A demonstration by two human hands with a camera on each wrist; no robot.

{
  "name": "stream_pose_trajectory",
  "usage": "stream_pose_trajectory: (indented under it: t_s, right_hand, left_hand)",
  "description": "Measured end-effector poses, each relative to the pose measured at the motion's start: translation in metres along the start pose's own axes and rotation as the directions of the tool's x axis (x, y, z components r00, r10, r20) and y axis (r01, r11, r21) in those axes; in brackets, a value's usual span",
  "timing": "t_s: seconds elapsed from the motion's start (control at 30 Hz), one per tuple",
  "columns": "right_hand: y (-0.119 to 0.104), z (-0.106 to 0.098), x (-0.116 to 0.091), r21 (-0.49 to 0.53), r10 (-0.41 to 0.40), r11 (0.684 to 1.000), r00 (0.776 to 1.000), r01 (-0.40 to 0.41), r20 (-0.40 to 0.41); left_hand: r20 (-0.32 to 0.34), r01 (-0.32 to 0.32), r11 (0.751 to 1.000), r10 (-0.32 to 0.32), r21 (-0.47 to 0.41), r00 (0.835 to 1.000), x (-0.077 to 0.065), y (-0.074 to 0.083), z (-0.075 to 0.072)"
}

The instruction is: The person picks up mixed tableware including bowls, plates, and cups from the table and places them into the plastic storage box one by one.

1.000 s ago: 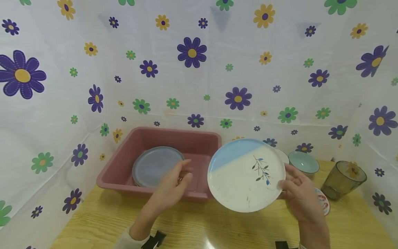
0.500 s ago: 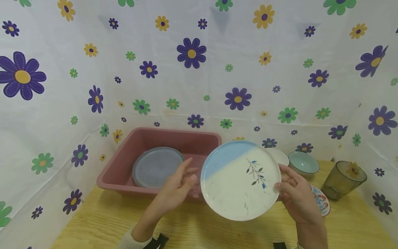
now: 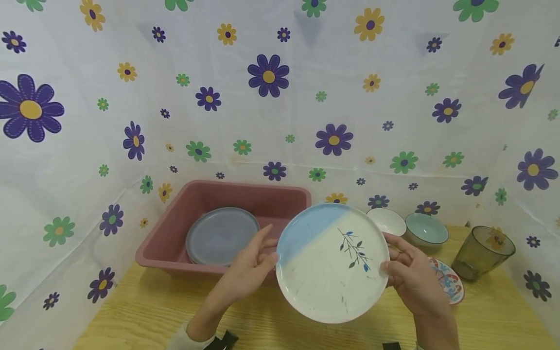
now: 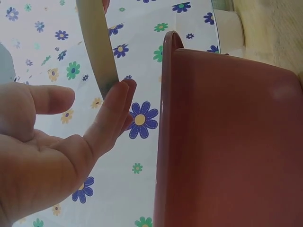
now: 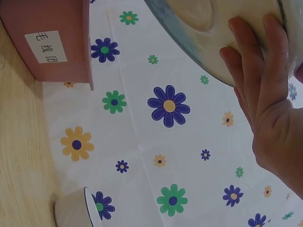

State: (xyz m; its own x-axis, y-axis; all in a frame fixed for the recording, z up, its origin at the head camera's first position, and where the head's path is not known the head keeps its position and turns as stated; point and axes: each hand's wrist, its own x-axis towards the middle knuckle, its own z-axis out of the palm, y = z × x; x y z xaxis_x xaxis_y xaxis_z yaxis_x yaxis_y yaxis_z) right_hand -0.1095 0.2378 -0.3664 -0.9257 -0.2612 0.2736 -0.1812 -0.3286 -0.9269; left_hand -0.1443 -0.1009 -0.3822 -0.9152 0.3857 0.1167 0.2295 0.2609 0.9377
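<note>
My right hand [image 3: 413, 274] holds a round plate [image 3: 330, 287] by its right rim, thumb on the face and fingers behind. The plate is white and pale blue with a leafy twig drawn on it, and it is tilted above the table. From the right wrist view, several fingers spread over the underside of the plate [image 5: 203, 45]. On the other side, my left hand [image 3: 245, 272] is at the plate's left rim, its fingers loosely extended. The left wrist view has those fingertips [image 4: 116, 97] at the plate's edge, thumb apart from it; whether they touch I cannot tell.
A pink basin [image 3: 146, 255] stands at the back left with a grey-blue plate [image 3: 223, 236] in it. At the right are a white bowl [image 3: 387, 222], a pale green bowl [image 3: 426, 227], a brownish glass [image 3: 481, 255] and a red-rimmed patterned dish [image 3: 452, 284]. Flowered sheeting [image 3: 288, 112] surrounds the table.
The plate has moved left and towards me in my right hand, up to my left hand. More of the white bowl and patterned dish now shows. My left hand has shifted slightly right.
</note>
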Motion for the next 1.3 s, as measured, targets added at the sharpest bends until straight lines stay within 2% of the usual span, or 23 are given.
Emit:
stream_pose_trajectory:
  t_s: [0.33, 0.5, 0.67, 0.8, 1.07, 1.13, 1.3]
  right_hand:
    - [-0.0012, 0.0017, -0.0013, 0.033, 0.005, 0.999, 0.998, -0.007, 0.059]
    - [-0.0023, 0.0025, -0.0018, 0.042, 0.008, 0.999, 0.997, -0.011, 0.075]
    - [-0.0018, 0.0020, -0.0022, 0.056, 0.008, 0.998, 0.996, -0.013, 0.089]
    - [-0.0010, 0.0014, -0.0018, 0.070, -0.001, 0.998, 0.994, -0.006, 0.106]
    - [0.0020, -0.0009, -0.0009, 0.061, -0.011, 0.998, 0.992, 0.003, 0.128]
    - [0.0029, -0.0020, -0.0009, 0.058, -0.013, 0.998, 0.991, 0.006, 0.130]
    - [0.0047, -0.0034, 0.0002, 0.045, -0.015, 0.999, 0.992, 0.009, 0.128]
  left_hand:
    - [0.007, -0.005, 1.000, 0.005, 0.009, 1.000, 0.0014, 0.0000, -0.0001]
    - [0.039, -0.026, 1.000, 0.026, -0.012, 0.999, 0.0010, -0.0011, -0.0016]
    - [0.116, -0.023, 0.990, 0.039, -0.137, 0.992, 0.0021, -0.0031, -0.0035]
    - [0.186, -0.010, 0.965, 0.061, -0.261, 0.981, 0.0041, -0.0041, -0.0038]
    - [0.235, -0.030, 0.938, 0.117, -0.346, 0.965, 0.0043, -0.0067, -0.0058]
    - [0.247, -0.012, 0.932, 0.109, -0.362, 0.963, 0.0043, -0.0066, -0.0068]
    - [0.246, 0.063, 0.930, 0.031, -0.363, 0.969, 0.0048, -0.0069, -0.0070]
